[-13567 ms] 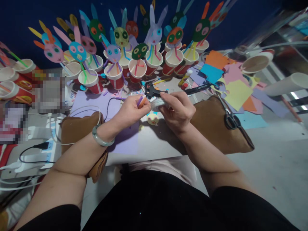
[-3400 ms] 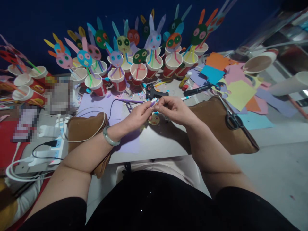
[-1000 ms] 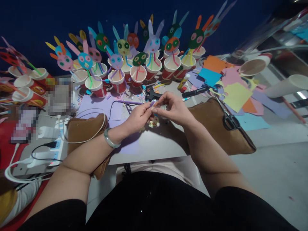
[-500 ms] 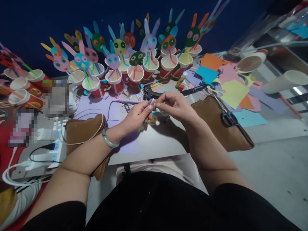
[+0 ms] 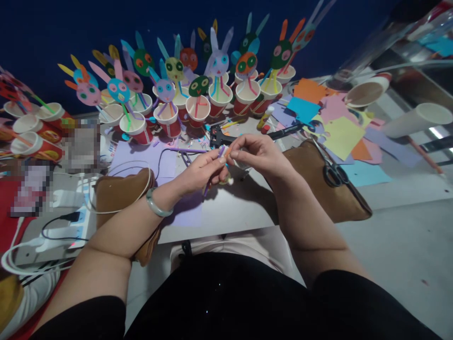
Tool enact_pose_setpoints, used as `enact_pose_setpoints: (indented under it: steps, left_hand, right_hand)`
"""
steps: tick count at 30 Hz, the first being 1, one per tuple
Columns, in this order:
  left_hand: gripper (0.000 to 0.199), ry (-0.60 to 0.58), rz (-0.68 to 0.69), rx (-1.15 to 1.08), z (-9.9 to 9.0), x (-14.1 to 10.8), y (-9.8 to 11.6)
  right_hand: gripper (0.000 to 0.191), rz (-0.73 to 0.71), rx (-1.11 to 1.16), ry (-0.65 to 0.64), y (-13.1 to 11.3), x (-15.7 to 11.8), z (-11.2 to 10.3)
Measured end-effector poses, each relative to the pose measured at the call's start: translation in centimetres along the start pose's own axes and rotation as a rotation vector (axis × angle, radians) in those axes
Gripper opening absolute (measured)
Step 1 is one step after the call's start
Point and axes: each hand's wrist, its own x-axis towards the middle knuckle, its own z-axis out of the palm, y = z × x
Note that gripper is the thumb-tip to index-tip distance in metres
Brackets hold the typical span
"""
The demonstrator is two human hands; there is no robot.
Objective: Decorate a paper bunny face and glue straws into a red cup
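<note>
My left hand (image 5: pixel 208 170) is closed, its thumb and fingers pinching a thin purple straw (image 5: pixel 222 150); a purple end also shows below the fingers. Meeting it at the fingertips, my right hand (image 5: pixel 253 153) is closed on a small orange straw piece (image 5: pixel 227 152). Whether the two pieces touch is too small to tell. Under my left fingers a pale yellow piece (image 5: pixel 225 179) shows partly, mostly hidden. Just behind the hands lies a black glue gun (image 5: pixel 220 137) on the table.
Red paper cups (image 5: pixel 169 123) with paper rabbit heads on straws line the back. Right of my hands, scissors (image 5: pixel 334 174) rest on a brown cushion (image 5: pixel 304 189), near coloured paper (image 5: pixel 341 134). Leftward are another brown cushion (image 5: pixel 116 191), a power strip (image 5: pixel 83 208) and cables.
The orange piece has come into clearer view between my fingertips. A purple end now shows below my left hand, which has turned slightly. The whole view has shifted a little.
</note>
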Motion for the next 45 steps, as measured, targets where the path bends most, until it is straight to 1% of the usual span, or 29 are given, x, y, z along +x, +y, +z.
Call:
enact_pose_setpoints:
  steps: [3,5,10,13,18,21,23,26,30,35,38,42,45]
  left_hand:
    - [0.023,0.018,-0.025,-0.029,0.00,0.08,0.01]
    - [0.023,0.036,-0.027,-0.029,-0.04,0.10,-0.06]
    - [0.035,0.061,0.016,0.011,-0.20,0.01,-0.23]
    - [0.037,0.070,0.019,0.029,-0.28,-0.02,-0.20]
    - [0.041,0.048,0.019,0.058,-0.41,-0.06,-0.10]
    - [0.043,0.035,0.031,0.057,-0.40,-0.05,-0.05]
    - [0.044,0.021,0.043,0.046,-0.33,-0.06,0.03]
    - [0.044,-0.001,0.044,0.039,-0.21,-0.13,0.17]
    - [0.045,-0.011,0.048,0.075,-0.18,-0.20,0.24]
    - [0.048,0.052,0.114,0.182,-0.10,-0.23,0.30]
    - [0.049,0.094,0.121,0.215,0.08,-0.33,0.44]
    - [0.048,0.092,0.111,0.216,0.17,-0.40,0.54]
    - [0.047,0.100,0.120,0.217,0.11,-0.37,0.53]
  right_hand:
    - [0.036,0.004,-0.017,0.026,0.08,-0.08,0.03]
    - [0.036,-0.001,-0.036,0.041,0.21,-0.09,0.01]
    - [0.036,-0.033,-0.063,0.046,0.49,0.05,-0.10]
    - [0.037,-0.034,-0.073,0.039,0.46,0.11,-0.12]
    - [0.040,0.001,-0.082,0.044,0.32,0.04,-0.04]
    - [0.041,0.015,-0.068,0.023,0.38,0.05,0.01]
    - [0.042,-0.004,-0.050,0.018,0.47,0.11,0.01]
    - [0.045,-0.069,-0.036,0.034,0.52,0.20,-0.04]
    - [0.044,-0.091,-0.045,-0.008,0.38,0.16,-0.07]
    - [0.043,-0.096,-0.042,-0.015,0.55,0.20,0.00]
    - [0.042,-0.101,-0.047,-0.020,0.79,0.32,0.06]
    - [0.041,-0.098,-0.059,-0.014,0.86,0.37,0.19]
    - [0.040,-0.096,-0.017,-0.029,0.81,0.33,0.30]
